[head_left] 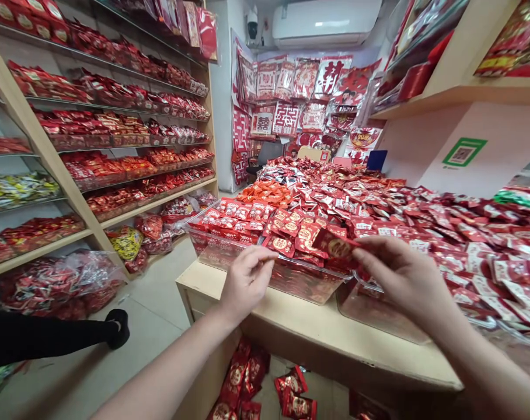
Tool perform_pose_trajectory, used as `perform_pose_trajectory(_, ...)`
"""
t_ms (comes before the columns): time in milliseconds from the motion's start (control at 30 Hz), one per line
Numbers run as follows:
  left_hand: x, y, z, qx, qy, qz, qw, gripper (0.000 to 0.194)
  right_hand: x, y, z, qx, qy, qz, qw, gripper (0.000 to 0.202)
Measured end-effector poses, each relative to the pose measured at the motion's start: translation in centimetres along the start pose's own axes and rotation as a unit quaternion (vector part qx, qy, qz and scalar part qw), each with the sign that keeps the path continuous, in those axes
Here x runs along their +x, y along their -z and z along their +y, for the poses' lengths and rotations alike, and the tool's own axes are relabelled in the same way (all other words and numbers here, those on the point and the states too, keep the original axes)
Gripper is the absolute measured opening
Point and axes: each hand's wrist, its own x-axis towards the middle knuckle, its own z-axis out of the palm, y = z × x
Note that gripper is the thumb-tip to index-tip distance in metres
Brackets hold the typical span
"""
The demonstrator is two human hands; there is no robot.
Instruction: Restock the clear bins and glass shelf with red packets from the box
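Note:
My right hand (pixel 400 271) pinches one end of a dark red candy packet (pixel 335 244) with a gold round print, holding it over the front of a clear plastic bin (pixel 274 280). My left hand (pixel 250 283) hovers at the bin's front wall, its thumb and fingertips drawn together, with nothing visible in them. Behind the fingers lie similar red candy packets (pixel 286 227) with gold prints. Farther left in the same row are bright red packets (pixel 239 216) with white lettering.
Beyond spreads a large heap of red and white packets (pixel 370 186). Shelves (pixel 146 111) of packets line the left wall. Several packets (pixel 297 402) lie below the wooden counter (pixel 317 324). A person's leg (pixel 50 332) in black shows at left, near filled plastic bags (pixel 59 280).

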Motion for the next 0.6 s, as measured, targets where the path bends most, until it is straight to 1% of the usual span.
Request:
perform_pose_trajectory(67,2.8,0.4,-0.3,0.066,-0.059,-0.025,0.996,0.017,2.6,1.2,0.3,-0.037,0.008,0.006,0.999,0.020)
perform_pose_trajectory(167,7.3,0.1,-1.1,0.150,-0.109,-0.098,0.978,0.020,6.2,1.7,0.9,-0.088,-0.004,0.000,0.996,0.020)
perform_pose_trajectory(233,9.8,-0.9,-1.7,0.183,-0.110,-0.172,0.962,0.022,8.1,1.4,1.4,-0.102,-0.010,0.004,0.995,0.022)
perform_pose_trajectory(300,11.6,-2.3,-2.2,0.199,-0.095,-0.256,0.941,0.024,9.5,1.0,2.0,-0.100,-0.010,0.012,0.995,0.022)
perform_pose_trajectory(367,12.7,-3.9,-2.4,0.204,-0.081,-0.319,0.922,0.026,10.2,0.7,2.4,-0.087,-0.006,0.020,0.996,0.022)
perform_pose_trajectory(400,13.1,-4.7,-2.5,0.205,-0.079,-0.339,0.915,0.027,10.2,0.7,2.6,-0.078,-0.004,0.022,0.997,0.023)
perform_pose_trajectory(500,13.8,-6.6,-2.6,0.212,-0.071,-0.372,0.901,0.035,9.5,1.1,2.6,-0.048,-0.009,0.029,0.998,0.026)
perform_pose_trajectory(600,14.2,-7.6,-2.9,0.225,-0.055,-0.382,0.895,0.042,7.7,2.0,2.3,-0.016,-0.033,0.039,0.999,0.027)
